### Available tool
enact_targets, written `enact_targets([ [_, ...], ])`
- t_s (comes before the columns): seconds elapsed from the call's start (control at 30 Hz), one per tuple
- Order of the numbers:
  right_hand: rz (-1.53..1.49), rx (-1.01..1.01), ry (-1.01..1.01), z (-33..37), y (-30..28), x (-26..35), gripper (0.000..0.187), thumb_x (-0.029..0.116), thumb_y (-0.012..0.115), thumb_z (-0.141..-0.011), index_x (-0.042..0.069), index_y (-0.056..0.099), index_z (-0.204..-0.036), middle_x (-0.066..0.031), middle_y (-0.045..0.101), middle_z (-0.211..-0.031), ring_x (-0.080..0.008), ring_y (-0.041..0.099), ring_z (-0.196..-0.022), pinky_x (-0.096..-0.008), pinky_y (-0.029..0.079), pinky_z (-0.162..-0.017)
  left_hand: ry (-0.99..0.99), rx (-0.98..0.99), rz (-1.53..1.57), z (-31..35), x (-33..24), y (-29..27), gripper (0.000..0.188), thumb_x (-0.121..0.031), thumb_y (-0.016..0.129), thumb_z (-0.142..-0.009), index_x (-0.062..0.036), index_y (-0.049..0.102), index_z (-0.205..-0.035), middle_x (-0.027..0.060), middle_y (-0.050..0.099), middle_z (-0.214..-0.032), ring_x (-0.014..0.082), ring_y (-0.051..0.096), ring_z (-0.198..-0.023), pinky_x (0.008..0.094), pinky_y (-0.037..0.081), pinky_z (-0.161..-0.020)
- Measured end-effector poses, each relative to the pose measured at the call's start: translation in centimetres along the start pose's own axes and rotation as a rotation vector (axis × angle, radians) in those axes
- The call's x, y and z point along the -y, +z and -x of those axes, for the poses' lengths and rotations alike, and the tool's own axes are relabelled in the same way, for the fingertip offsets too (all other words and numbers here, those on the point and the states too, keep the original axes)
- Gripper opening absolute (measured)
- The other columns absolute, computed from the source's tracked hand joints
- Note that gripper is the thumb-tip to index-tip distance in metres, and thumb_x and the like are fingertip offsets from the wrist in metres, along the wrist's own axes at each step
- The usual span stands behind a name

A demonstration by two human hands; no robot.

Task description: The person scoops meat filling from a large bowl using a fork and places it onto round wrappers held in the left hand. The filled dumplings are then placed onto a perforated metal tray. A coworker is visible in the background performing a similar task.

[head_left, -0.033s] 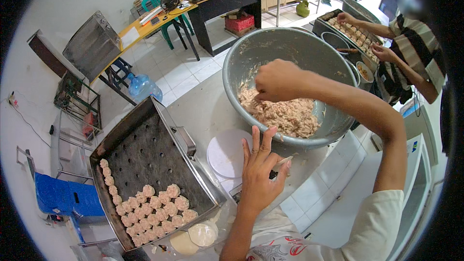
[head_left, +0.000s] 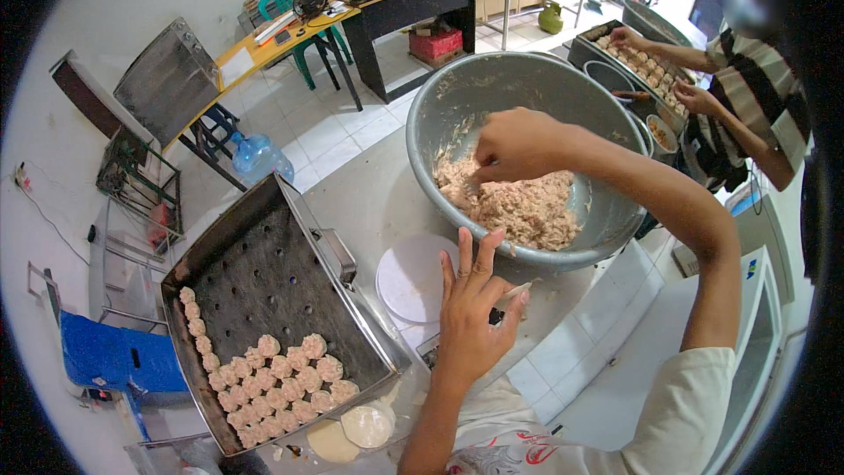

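My right hand (head_left: pixel 520 146) is inside a large grey plastic basin (head_left: pixel 425 178), its curled fingers down in a mound of pale pink minced filling (head_left: pixel 532 215); the fingertips are hidden. In front of the basin's near rim is my left hand (head_left: pixel 479 317), palm up. Its thumb and forefinger are curled round a thin pale dumpling wrapper (head_left: pixel 519 288), while the other fingers point upward. On the left, a square metal steamer tray (head_left: pixel 264 277) with a perforated base carries rows of filled dumplings (head_left: pixel 286 387) at its near end.
Round wrappers (head_left: pixel 369 424) lie beside the tray's near corner, and a white round disc (head_left: pixel 411 280) sits between tray and basin. At the right, a co-worker's hands (head_left: pixel 694 98) are over another dumpling tray (head_left: pixel 646 66). A blue water bottle (head_left: pixel 262 158) stands on the floor.
My right hand has shifted slightly to the right within the basin, its fingers still down at the filling. My left hand has stayed in place with the wrapper.
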State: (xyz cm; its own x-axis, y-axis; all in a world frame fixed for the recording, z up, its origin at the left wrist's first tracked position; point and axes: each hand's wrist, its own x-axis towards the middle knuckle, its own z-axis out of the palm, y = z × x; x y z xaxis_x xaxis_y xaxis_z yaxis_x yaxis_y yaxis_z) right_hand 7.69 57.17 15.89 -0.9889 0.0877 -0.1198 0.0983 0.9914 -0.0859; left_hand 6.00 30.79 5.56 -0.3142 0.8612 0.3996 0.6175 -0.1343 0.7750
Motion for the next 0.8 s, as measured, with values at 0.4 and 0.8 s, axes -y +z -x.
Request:
enact_targets([
  [0.4,-0.366,-0.146,0.287,12.0,-7.5,2.5,0.044,0.039,0.077,-0.102,0.002,0.078,-0.078,-0.0045,0.066,-0.063,-0.0090,0.054,-0.058,-0.0320,0.041,-0.053,-0.627,-0.381,1.446,5.0,0.1,-0.7,0.038,-0.013,0.066,-0.109,0.0061,0.057,-0.140,0.0277,0.063,-0.146,0.0350,0.065,-0.136,0.0485,0.058,-0.110],
  [0.8,-0.039,0.065,0.039,10.7,-4.0,16.0,0.030,0.029,0.077,-0.099,0.007,0.076,-0.078,-0.0102,0.068,-0.065,-0.0312,0.067,-0.059,-0.0432,0.050,-0.056,-0.572,-0.356,1.719,6.5,-1.3,-2.9,0.061,-0.040,0.043,-0.116,0.0049,0.043,-0.157,0.0259,0.036,-0.171,0.0398,0.037,-0.158,0.0480,0.037,-0.129],
])
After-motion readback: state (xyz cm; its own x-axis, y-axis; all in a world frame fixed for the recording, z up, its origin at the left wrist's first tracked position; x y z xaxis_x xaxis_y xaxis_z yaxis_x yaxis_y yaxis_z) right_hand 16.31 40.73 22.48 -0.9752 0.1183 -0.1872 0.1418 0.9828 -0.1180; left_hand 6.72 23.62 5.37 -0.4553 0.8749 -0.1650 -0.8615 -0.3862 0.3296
